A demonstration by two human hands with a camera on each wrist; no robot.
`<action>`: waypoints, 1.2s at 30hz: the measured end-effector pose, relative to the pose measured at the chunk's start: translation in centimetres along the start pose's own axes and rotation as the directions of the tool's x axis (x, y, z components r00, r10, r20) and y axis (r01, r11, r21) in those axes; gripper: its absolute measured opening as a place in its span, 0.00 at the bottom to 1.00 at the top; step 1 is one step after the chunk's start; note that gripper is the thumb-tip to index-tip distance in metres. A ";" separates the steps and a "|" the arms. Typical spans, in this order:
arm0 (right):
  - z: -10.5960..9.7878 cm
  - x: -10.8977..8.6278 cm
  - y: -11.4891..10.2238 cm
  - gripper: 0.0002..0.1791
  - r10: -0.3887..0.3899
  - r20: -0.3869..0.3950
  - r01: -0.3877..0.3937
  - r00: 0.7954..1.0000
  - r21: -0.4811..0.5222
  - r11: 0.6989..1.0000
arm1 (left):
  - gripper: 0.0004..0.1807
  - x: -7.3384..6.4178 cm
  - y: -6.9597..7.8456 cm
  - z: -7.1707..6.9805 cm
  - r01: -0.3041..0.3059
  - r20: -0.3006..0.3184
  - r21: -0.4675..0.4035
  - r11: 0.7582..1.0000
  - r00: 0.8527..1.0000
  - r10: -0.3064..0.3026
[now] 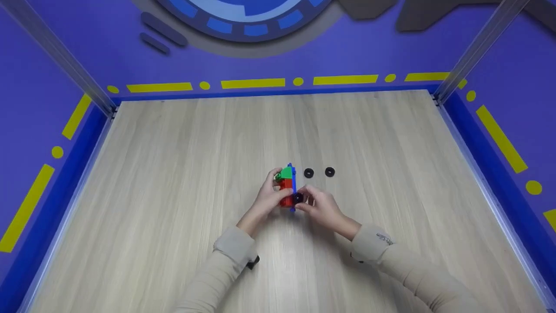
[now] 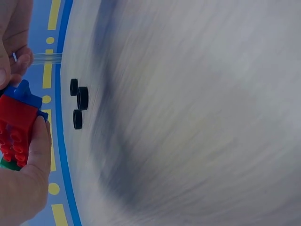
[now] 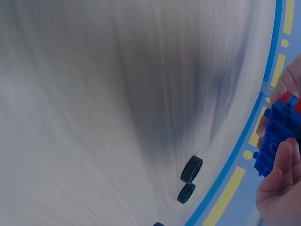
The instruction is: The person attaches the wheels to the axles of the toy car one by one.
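A toy brick car is gripped in my left hand (image 1: 265, 201), tilted on its side. Its red bricks (image 1: 285, 185) and a sloped green brick (image 1: 286, 173) sit on a blue wheel base (image 1: 294, 177). My right hand (image 1: 323, 209) pinches a black wheel (image 1: 298, 198) against the base's side. The base's underside (image 3: 282, 123) faces the right wrist camera, partly covered by fingers. Beyond the hands, two black wheels (image 1: 309, 173) (image 1: 330, 172) lie on the table. Both wrist views show a third loose wheel (image 2: 82, 98), mostly hidden by my right hand in the head view.
The pale wooden table (image 1: 173, 174) is enclosed by a purple back wall (image 1: 260, 65) with yellow markings and similar side walls. Metal posts (image 1: 482, 48) stand at the back corners.
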State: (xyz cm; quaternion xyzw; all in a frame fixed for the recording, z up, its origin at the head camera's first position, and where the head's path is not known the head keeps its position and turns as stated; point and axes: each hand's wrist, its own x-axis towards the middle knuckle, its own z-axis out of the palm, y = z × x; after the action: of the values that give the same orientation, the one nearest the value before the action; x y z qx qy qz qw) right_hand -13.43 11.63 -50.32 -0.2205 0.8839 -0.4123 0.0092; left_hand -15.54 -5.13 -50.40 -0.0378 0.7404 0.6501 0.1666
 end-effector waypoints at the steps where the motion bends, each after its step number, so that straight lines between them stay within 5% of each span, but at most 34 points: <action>1: 0.0 0.0 0.0 0.15 -0.002 -0.007 0.002 1.000 -0.002 1.000 | 0.37 0.0 0.0 0.0 0.007 -0.003 -0.005 1.000 1.000 -0.007; 22: 0.2 -0.2 -0.1 0.16 0.032 -0.065 -0.031 0.997 0.008 0.999 | 0.37 0.0 0.4 0.2 -0.024 -0.016 -0.034 0.999 1.000 0.023; 29: 0.2 -0.2 -0.2 0.16 -0.006 -0.087 0.006 0.996 -0.001 1.000 | 0.35 -1.7 2.9 0.2 -0.014 -0.012 -0.016 1.000 1.000 0.014; 36: 0.2 -0.2 -0.1 0.16 -0.022 -0.108 0.023 0.994 0.011 1.000 | 0.37 -0.4 1.2 0.3 -0.005 -0.043 -0.040 0.999 0.999 0.004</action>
State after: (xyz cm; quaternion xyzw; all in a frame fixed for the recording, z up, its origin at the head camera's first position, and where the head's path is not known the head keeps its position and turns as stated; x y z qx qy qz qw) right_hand -13.19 11.45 -50.41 -0.2080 0.8781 -0.4289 -0.0418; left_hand -15.43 -4.67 -49.14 -0.0534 0.7306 0.6643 0.1486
